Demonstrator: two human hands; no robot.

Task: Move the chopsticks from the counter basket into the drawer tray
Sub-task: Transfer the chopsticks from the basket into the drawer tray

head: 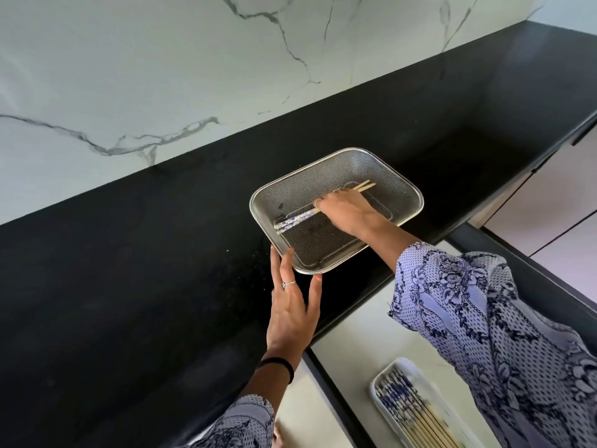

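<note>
**Last pair in the basket, pinch not yet proven**

My right hand (344, 211) is down inside the mesh basket (403, 185), fingers curled over the middle of the chopsticks (295, 219). I read that as a pinch on the pair, though the fingertips are hidden under the knuckles, so I cannot confirm how firm it is. My left hand (292, 297) lies flat with fingers spread on the black counter (129, 270), fingertips touching the basket's near corner to steady it.

The risks I see from here: the two sticks may not be gripped evenly, so one could slip out on the lift and fall back into the mesh or onto the counter. A tip could also catch the basket wall and drag the basket, if my left hand lets go.

The basket seems to hold only this one pair, with blue-patterned ends. Below the counter edge the drawer (361, 324) stands open, and its white tray (379, 381) already holds many matching chopsticks lying side by side.
</note>
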